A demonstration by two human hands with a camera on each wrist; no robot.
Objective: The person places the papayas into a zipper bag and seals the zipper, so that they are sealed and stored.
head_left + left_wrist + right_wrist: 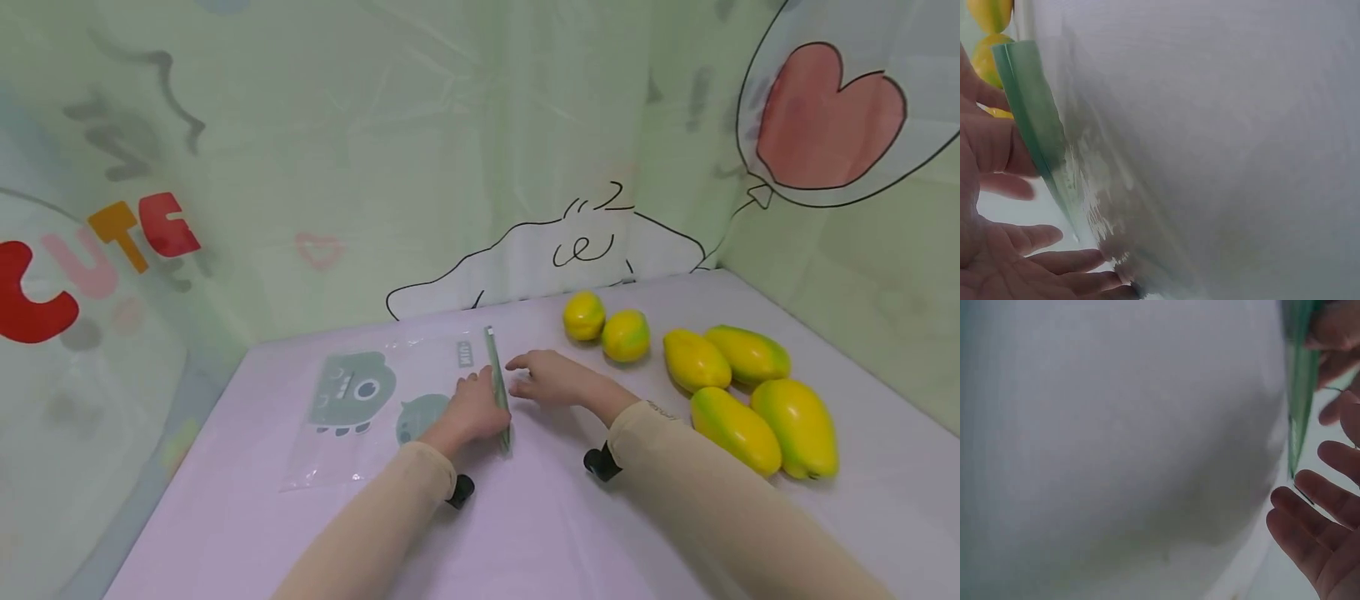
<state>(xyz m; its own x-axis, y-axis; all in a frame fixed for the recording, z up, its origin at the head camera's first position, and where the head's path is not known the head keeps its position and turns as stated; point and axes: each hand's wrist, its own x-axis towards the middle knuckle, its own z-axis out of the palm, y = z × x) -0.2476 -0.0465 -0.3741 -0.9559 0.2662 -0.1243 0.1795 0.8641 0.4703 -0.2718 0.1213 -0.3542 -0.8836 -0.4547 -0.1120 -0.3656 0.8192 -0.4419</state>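
Beige sleeves (363,525), foreground | left hand (471,408) pinches green strip (492,350) of monster-printed clear bag (352,387) | right hand (558,379), fingers extended and unclosed, beside strip | mango-like fruits (795,425) at right

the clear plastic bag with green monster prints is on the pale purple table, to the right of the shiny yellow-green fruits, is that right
Not quite: the clear plastic bag with green monster prints lies to the left of the shiny yellow-green fruits, as the head view shows. It is on the pale purple table.
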